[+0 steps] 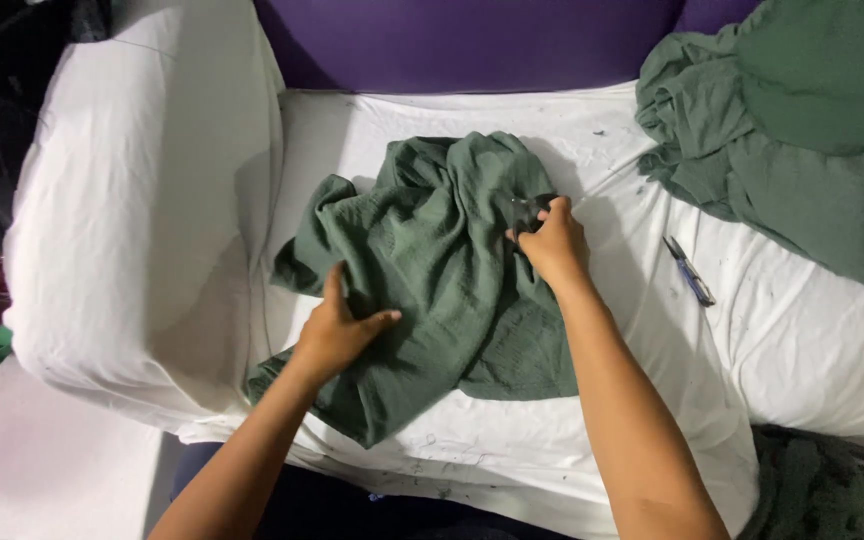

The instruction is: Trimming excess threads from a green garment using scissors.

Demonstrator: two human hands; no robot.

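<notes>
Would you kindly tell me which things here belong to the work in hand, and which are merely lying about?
In hand:
- green cloth, pressed flat by the left hand
- right hand, its grip pinching a fold of it

Lying about:
- small snips on the white sheet
- green fabric pile
- purple cushion

Both forearms are bare from the lower edge of the view up to the wrists, with no sleeves or cuffs in sight. The left hand [337,330] and the right hand [552,243] wear no gloves, and no rings, bracelets or watch show. The fingernails look short and unpainted. Dark clothing covers the lap between the two forearms.
</notes>
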